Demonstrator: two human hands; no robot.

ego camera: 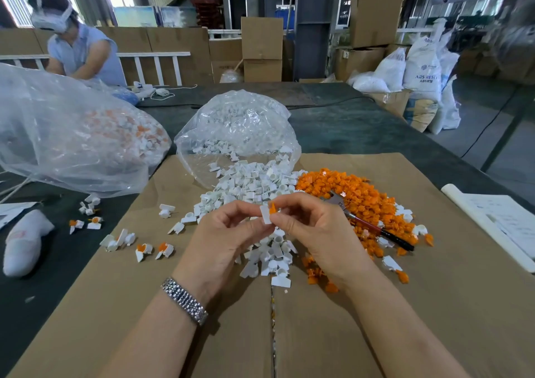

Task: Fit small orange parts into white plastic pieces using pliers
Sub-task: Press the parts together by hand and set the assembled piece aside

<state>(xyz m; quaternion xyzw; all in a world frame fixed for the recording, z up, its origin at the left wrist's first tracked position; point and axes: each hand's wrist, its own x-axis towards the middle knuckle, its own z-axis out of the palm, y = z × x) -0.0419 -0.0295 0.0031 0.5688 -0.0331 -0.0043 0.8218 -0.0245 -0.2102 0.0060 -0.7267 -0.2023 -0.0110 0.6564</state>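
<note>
My left hand point(228, 234) and my right hand point(315, 230) meet above the cardboard and together pinch one white plastic piece point(265, 215) with a small orange part point(272, 207) sitting at its top. Below and behind them lies a heap of white pieces point(249, 186), spilling from a clear bag point(240, 128). To the right spreads a pile of orange parts point(347, 192). The pliers point(373, 224), with red and black handles, lie untouched on the orange pile, right of my right hand.
Brown cardboard point(318, 334) covers the table. Several assembled white-and-orange pieces point(144, 250) lie at the left, below a large clear bag point(72, 134) of more. A white glove point(23, 241) lies far left. Papers point(498, 218) sit at right. Another person point(78, 50) works at back left.
</note>
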